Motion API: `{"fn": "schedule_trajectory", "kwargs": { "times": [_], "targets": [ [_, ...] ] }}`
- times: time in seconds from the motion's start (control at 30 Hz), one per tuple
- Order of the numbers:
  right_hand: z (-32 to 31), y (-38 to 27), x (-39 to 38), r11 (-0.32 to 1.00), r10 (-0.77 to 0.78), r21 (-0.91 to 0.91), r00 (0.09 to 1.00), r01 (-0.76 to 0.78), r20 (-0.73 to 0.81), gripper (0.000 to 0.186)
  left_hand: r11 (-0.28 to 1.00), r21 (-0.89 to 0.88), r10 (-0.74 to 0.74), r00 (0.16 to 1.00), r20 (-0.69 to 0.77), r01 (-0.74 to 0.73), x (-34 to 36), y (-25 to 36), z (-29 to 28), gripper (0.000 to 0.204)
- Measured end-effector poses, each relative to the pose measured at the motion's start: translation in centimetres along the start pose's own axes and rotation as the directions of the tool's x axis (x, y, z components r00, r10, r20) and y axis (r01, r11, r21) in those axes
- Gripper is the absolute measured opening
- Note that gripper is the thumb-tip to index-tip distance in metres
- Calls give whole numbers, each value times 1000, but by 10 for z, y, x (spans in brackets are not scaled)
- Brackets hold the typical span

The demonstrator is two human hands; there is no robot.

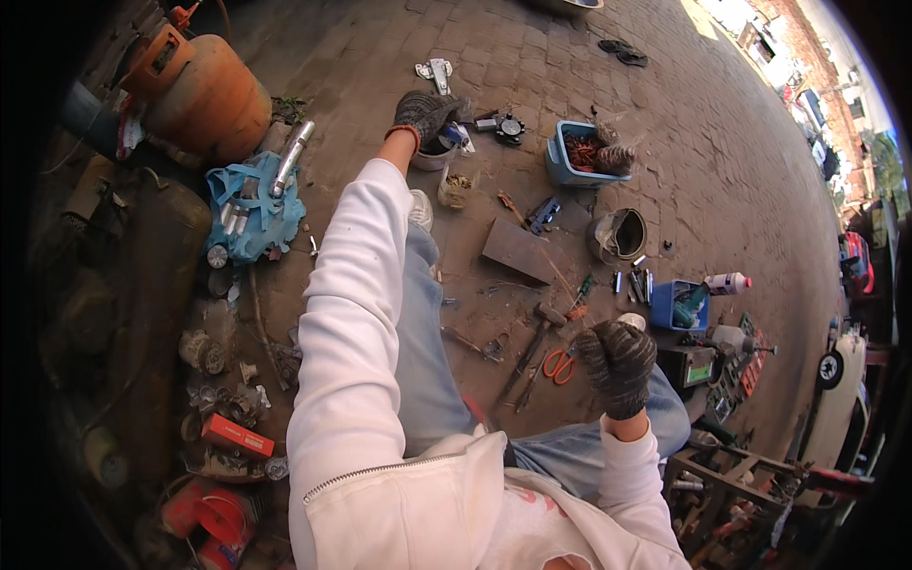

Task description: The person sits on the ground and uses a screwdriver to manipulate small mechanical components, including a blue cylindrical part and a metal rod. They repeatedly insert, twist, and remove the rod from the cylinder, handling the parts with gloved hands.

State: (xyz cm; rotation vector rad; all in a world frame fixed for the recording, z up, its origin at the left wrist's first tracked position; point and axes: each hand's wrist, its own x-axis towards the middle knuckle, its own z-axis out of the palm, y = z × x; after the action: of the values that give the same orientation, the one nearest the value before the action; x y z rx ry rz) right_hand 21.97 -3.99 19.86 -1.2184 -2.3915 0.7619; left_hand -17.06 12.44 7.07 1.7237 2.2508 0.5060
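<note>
My left hand (pixel 423 114), in a dark glove with an orange cuff, is stretched far forward over a small pale tub (pixel 432 160). Its fingers are closed, and a small blue and silvery piece (pixel 458 136) shows just below them; I cannot make out its kind. My right hand (pixel 617 369), also gloved, is closed above my bent right knee, and anything inside it is hidden. Beside it lie orange-handled scissors (pixel 559 368) and a hammer (pixel 537 342). A brown metal block (pixel 522 251) rests on the paving between my legs.
An orange gas cylinder (pixel 214 100) and a blue bag (pixel 252 209) with metal tubes are at left. Ahead stand a blue bin (pixel 565 176) of reddish pieces and a round can (pixel 619 237). A blue box (pixel 662 306) holding a power drill and a white bottle (pixel 727 284) are at right.
</note>
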Motion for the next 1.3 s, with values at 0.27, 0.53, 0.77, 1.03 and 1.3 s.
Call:
{"fn": "schedule_trajectory", "kwargs": {
  "times": [0.27, 0.53, 0.77, 1.03, 1.3],
  "targets": [
    [-38, 15, -95, 983, -75, -178, 977, 39, -198, 19, 960, 272, 68, 997, 28, -73, -16, -30, -7, 33],
    [-19, 91, -133, 857, 453, 287, 891, -429, -20, 8, 993, 58, 100, 995, -22, -99, -15, -11, 8, 28],
    [71, 193, -116, 27, 688, 993, 723, -111, 62, 32, 724, -688, -42, 993, -111, -47, -40, 47, -15, 33],
    [50, 153, -4, 942, 322, 295, 677, -160, -662, 37, 921, -326, 109, 943, -314, -215, -46, 113, -24, 40],
    [61, 109, 37, 115, 408, 984, 910, -138, 80, 37, 947, -311, -17, 948, -318, -87, -43, 112, -31, 40]
  ]
}}
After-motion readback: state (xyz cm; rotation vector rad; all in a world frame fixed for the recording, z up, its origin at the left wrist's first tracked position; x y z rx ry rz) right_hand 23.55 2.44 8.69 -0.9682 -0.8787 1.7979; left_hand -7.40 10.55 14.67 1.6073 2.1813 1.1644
